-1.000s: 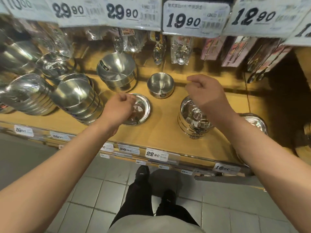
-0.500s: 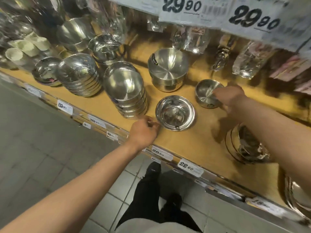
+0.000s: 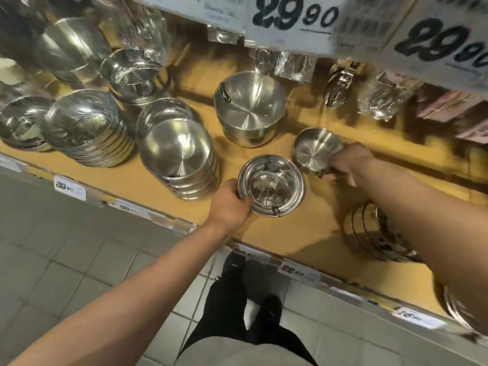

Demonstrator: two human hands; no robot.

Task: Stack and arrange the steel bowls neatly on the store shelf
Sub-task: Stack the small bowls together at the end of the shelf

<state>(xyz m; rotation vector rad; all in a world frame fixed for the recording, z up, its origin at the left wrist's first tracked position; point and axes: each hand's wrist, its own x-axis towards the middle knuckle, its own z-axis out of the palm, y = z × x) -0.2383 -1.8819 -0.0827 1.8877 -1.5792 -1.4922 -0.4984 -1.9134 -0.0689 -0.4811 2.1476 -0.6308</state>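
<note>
My left hand (image 3: 230,204) grips the left rim of a shiny wide-rimmed steel bowl (image 3: 272,184) on the wooden shelf (image 3: 303,233). My right hand (image 3: 348,165) holds the right side of a small brushed steel bowl (image 3: 313,149), which is tilted toward the left just behind the shiny one. A stack of deep brushed bowls (image 3: 249,108) stands behind them. Left of my left hand is a stack of shallow brushed bowls (image 3: 179,157). Another stack of steel bowls (image 3: 369,233) lies partly hidden under my right forearm.
More stacks of polished bowls (image 3: 84,128) fill the shelf's left end, with wrapped steelware (image 3: 132,75) behind. Packaged utensils (image 3: 340,85) hang at the back. Price tags (image 3: 293,14) hang overhead and line the shelf's front edge (image 3: 293,269). My feet (image 3: 235,265) stand on grey tiles.
My left hand has closed on the shiny bowl's rim. My right hand has taken hold of the small bowl and tilted it. The view has shifted closer and left.
</note>
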